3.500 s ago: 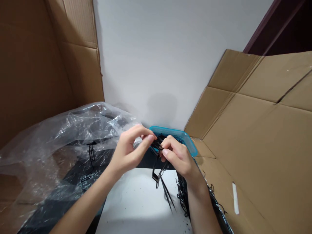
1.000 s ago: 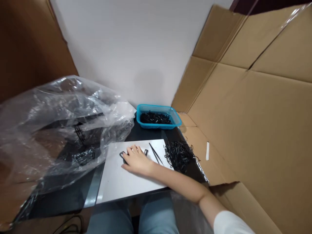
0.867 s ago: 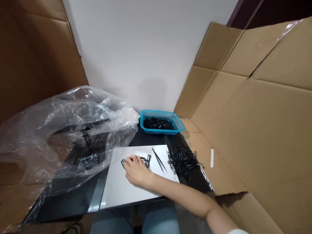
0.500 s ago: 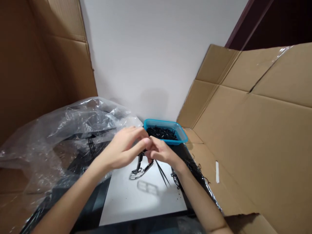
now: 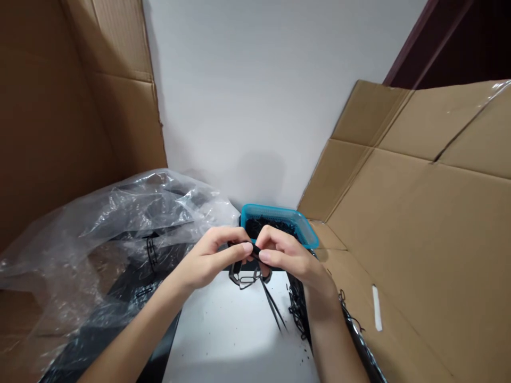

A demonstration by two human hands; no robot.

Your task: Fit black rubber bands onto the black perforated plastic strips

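My left hand (image 5: 209, 260) and my right hand (image 5: 285, 258) meet in front of me above a white board (image 5: 227, 340). Both pinch a small black plastic frame piece (image 5: 245, 275) that hangs from their fingertips. Black tweezers (image 5: 273, 308) lie on the board just below my right hand. A heap of small black parts (image 5: 297, 314) lies at the board's right edge, partly hidden by my right forearm. Behind my hands stands a blue basket (image 5: 309, 234) holding more black parts.
A crumpled clear plastic bag (image 5: 107, 234) with black frame pieces inside covers the left of the dark table. Brown cardboard walls (image 5: 419, 229) rise on the right and the left. A white wall stands behind the basket.
A second ago my right hand alone lay on the board over the black pieces. Both hands have since come together and lifted one piece off the board; the view has moved closer.
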